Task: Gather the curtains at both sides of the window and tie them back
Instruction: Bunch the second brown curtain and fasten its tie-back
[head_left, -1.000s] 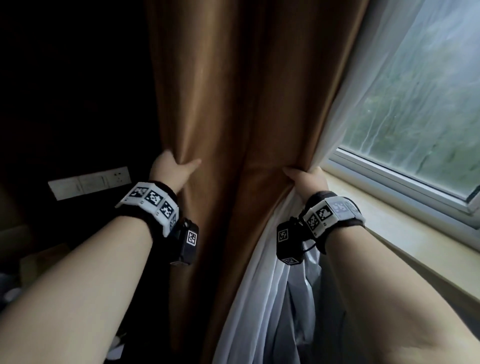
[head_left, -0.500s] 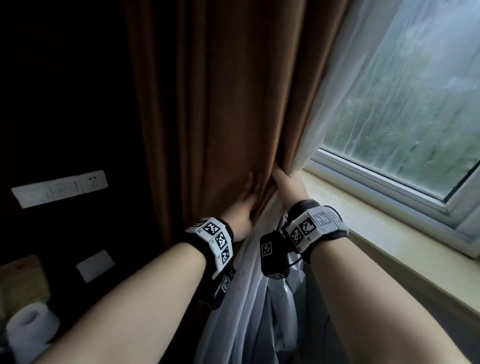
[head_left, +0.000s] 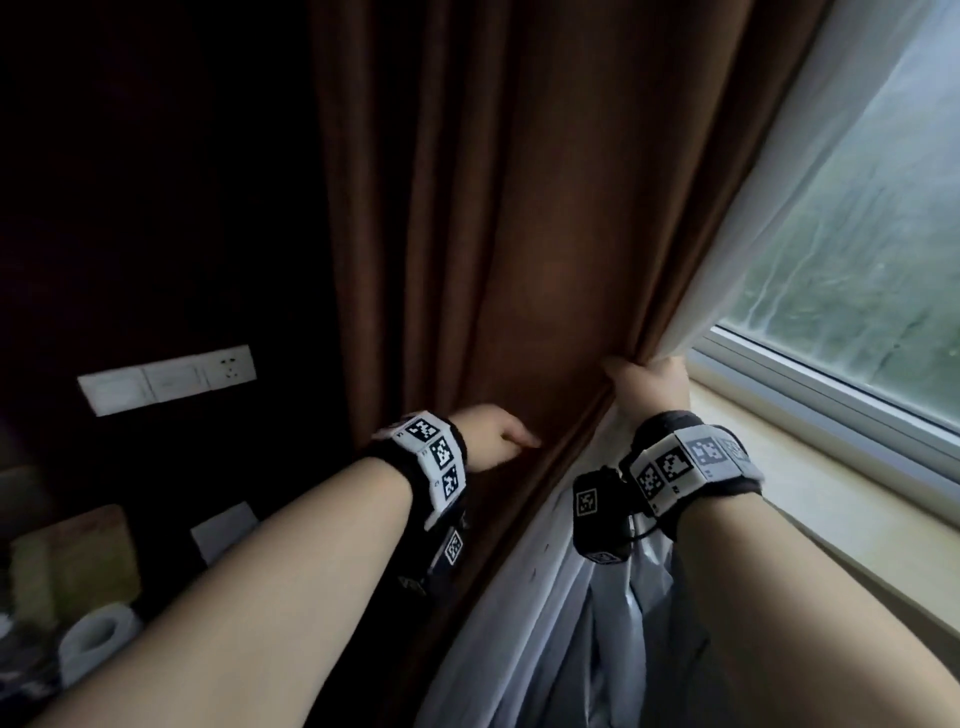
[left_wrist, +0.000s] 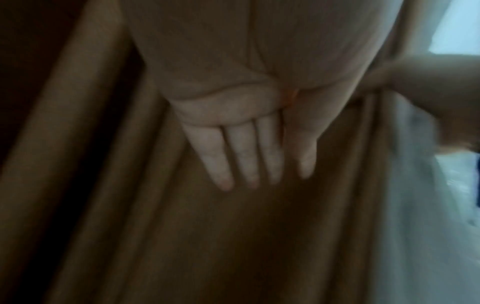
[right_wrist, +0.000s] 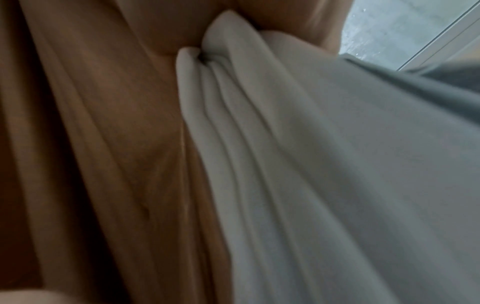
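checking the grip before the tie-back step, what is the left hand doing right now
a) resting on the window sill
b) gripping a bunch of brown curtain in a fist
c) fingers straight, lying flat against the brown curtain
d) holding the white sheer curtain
c: the left wrist view shows the left hand with straight fingers laid flat on the brown curtain, while only the right hand grips fabric at the curtain's edge.
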